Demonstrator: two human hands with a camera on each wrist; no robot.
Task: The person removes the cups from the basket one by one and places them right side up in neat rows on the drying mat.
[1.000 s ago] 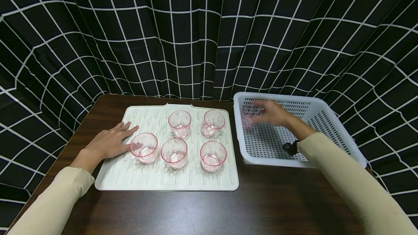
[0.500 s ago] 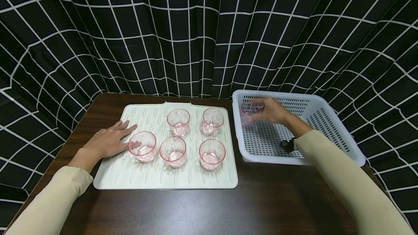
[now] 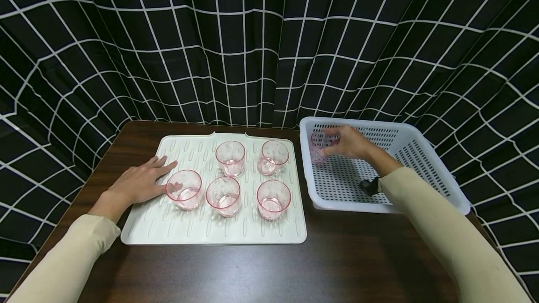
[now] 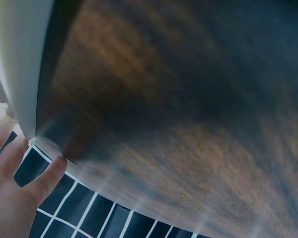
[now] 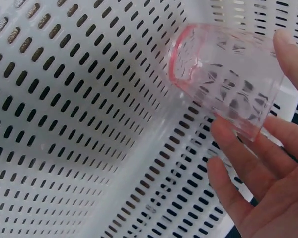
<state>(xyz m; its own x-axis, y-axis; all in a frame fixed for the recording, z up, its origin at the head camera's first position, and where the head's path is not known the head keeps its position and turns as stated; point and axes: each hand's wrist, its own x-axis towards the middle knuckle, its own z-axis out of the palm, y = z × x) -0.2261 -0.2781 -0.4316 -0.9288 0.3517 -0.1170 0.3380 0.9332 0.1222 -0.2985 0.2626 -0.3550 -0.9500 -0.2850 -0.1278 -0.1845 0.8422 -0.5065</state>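
Inside the left end of the white basket (image 3: 309,186), my right hand (image 3: 351,143) grips a clear pink drinking glass (image 3: 318,146). The right wrist view shows thumb and fingers on either side of this glass (image 5: 233,74), near its base end, with its red rim by the perforated wall. My left hand (image 3: 141,181) lies with fingers spread on the left edge of a white ribbed drying tray (image 3: 156,230). Its thumb is close beside a pink glass (image 3: 184,191), the leftmost on the tray. In the left wrist view, the left hand (image 4: 15,183) shows at lower left, its fingers extended.
Several matching glasses stand on the tray, among them a front middle glass (image 3: 224,200), a front right glass (image 3: 273,202) and a back right glass (image 3: 273,158). Tray and basket sit side by side on a dark wooden table (image 3: 252,270). A black gridded curtain (image 3: 236,50) hangs behind.
The right hand and its glass have shifted only slightly in the basket. The left hand stays on the tray's edge, and the whole head view has moved a little.
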